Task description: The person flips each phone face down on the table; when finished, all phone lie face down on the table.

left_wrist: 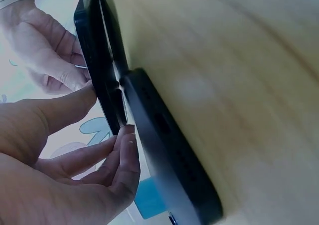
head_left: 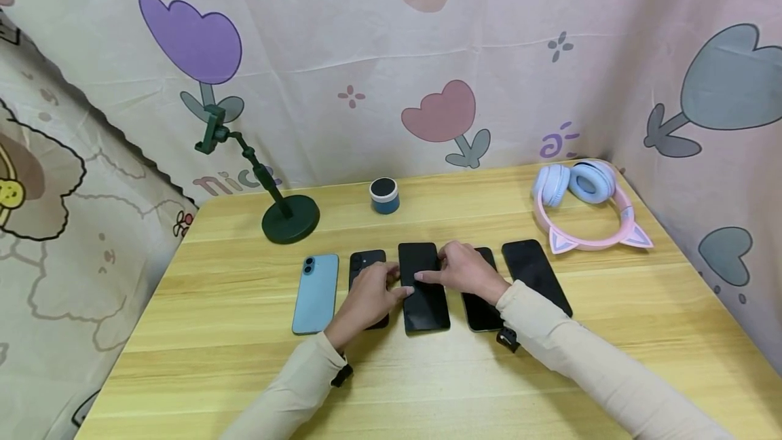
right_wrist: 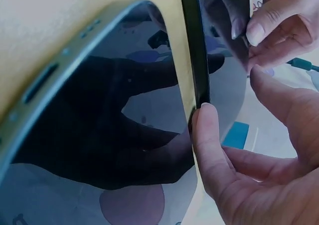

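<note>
In the head view, a black smartphone [head_left: 426, 309] lies screen up in the middle of a row of phones. From its left edge my left hand [head_left: 369, 294] pinches it, thumb on the glass and fingertips at the side. My right hand [head_left: 467, 270] grips its right edge likewise. The left wrist view shows the held phone [left_wrist: 92, 40] between thumb and fingers, beside a dark phone [left_wrist: 172, 150]. In the right wrist view, fingertips [right_wrist: 205, 120] touch the held phone's side edge, next to another black phone [right_wrist: 149, 85] with a reflective screen.
A light blue phone [head_left: 315, 294] lies left, a black phone [head_left: 537, 273] right. Under my left hand is a back-up dark phone [head_left: 366, 258]; under my right forearm, another phone [head_left: 479, 314]. Behind stand a phone stand [head_left: 290, 219], blue jar [head_left: 385, 204] and cat-ear headphones [head_left: 586, 243].
</note>
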A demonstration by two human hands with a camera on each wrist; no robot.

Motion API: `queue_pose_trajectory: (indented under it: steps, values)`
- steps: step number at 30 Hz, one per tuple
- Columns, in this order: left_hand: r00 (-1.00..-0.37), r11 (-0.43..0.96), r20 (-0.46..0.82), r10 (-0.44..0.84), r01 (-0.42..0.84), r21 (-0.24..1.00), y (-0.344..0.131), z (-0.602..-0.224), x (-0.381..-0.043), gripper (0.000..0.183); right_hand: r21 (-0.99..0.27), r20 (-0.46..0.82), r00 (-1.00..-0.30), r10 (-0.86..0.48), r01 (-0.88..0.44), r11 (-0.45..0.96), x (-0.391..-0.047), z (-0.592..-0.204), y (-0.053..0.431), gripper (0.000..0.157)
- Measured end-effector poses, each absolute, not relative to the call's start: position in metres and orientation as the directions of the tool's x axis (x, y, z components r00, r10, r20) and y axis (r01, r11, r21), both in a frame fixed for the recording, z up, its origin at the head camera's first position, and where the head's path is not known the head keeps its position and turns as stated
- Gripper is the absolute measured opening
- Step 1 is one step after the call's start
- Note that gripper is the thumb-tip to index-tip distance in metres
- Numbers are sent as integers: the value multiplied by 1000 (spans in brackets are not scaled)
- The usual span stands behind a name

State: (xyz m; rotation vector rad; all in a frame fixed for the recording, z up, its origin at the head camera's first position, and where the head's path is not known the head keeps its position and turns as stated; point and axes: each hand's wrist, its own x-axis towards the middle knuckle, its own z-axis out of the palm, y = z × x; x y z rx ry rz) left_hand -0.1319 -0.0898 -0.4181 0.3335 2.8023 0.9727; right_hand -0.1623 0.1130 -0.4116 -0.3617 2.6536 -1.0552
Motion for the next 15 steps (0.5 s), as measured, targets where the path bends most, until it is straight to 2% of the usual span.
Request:
queue_pose_trajectory:
  steps: [4,9,15]
  values:
    - [-960,736,-65,273,165,656,-90,-418,-135,30,-710,-153,-934,-323,-123,693,-164,-414,114,49]
    - [-962,687,-58,266,147,712,-92,-415,-136,47,-741,-160,-931,-328,-106,663,-166,-415,115,47]
    - [-963,628,-58,263,125,768,-95,-412,-135,54,-782,-188,-927,-324,-58,621,-166,-415,115,46]
